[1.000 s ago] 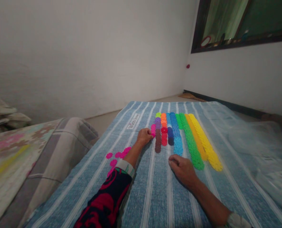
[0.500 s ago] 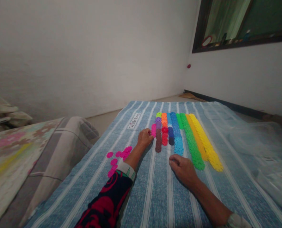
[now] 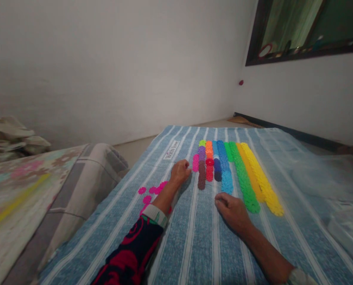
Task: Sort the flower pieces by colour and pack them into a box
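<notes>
My left hand [image 3: 180, 172] is just left of a short row of pink flower-shaped discs [image 3: 196, 162], its bent fingers slightly apart and no disc visible between them. Loose pink discs [image 3: 147, 199] lie scattered by my left wrist, some hidden behind the forearm. Closed and resting on the cloth, my right hand [image 3: 230, 208] shows no disc in its curled fingers. It sits just below the light blue discs [image 3: 227, 182] and left of the long green row [image 3: 244, 184]. Overlapping brown discs [image 3: 202, 175], red discs [image 3: 209, 173] and dark blue discs [image 3: 217, 173] lie between the hands.
A striped blue cloth [image 3: 194, 245] covers the table. Orange discs [image 3: 209, 150] and a long yellow row [image 3: 262, 178] belong to the same array. Clear plastic containers [image 3: 327, 174] stand at the right edge. A draped, flower-patterned cover [image 3: 31, 170] lies to the left.
My left hand has drawn back slightly from the pink row, leaving a small gap. My right hand keeps its place on the cloth. The view has shifted slightly.
</notes>
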The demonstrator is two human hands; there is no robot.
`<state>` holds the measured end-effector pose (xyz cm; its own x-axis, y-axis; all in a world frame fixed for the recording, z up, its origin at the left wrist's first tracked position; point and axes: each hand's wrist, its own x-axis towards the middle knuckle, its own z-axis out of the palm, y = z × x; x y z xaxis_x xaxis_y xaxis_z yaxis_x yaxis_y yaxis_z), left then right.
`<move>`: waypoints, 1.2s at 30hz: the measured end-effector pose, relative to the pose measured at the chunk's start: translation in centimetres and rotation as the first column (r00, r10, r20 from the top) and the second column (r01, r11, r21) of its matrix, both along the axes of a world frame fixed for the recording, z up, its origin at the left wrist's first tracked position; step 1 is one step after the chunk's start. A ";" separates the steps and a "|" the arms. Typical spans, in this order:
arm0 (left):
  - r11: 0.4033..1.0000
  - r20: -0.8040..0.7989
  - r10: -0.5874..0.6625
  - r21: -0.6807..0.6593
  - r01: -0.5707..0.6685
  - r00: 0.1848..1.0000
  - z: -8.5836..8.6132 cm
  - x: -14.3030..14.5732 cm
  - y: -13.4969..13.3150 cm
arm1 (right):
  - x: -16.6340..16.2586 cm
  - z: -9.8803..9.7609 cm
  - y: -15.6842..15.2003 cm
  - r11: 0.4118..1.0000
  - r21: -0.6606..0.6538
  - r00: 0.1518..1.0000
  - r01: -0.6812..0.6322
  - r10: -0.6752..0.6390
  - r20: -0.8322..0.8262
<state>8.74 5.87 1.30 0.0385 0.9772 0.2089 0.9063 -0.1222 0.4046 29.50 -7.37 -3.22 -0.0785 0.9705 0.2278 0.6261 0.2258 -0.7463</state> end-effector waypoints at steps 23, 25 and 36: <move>0.971 -0.175 0.058 -0.218 -0.096 0.983 0.8 -10.1 -6.6 | 0.4 -0.4 -0.3 0.999 -0.047 1.000 -0.005 0.005 0.001; 0.972 -0.126 0.073 -0.212 -0.098 0.989 0.4 -10.4 -6.4 | 0.4 -0.4 -0.3 0.999 -0.051 1.000 0.000 0.000 0.002; 0.971 0.517 0.078 -0.235 0.053 0.852 0.1 -11.5 -7.0 | 0.4 -0.3 -0.4 0.999 -0.054 1.000 -0.001 0.001 -0.006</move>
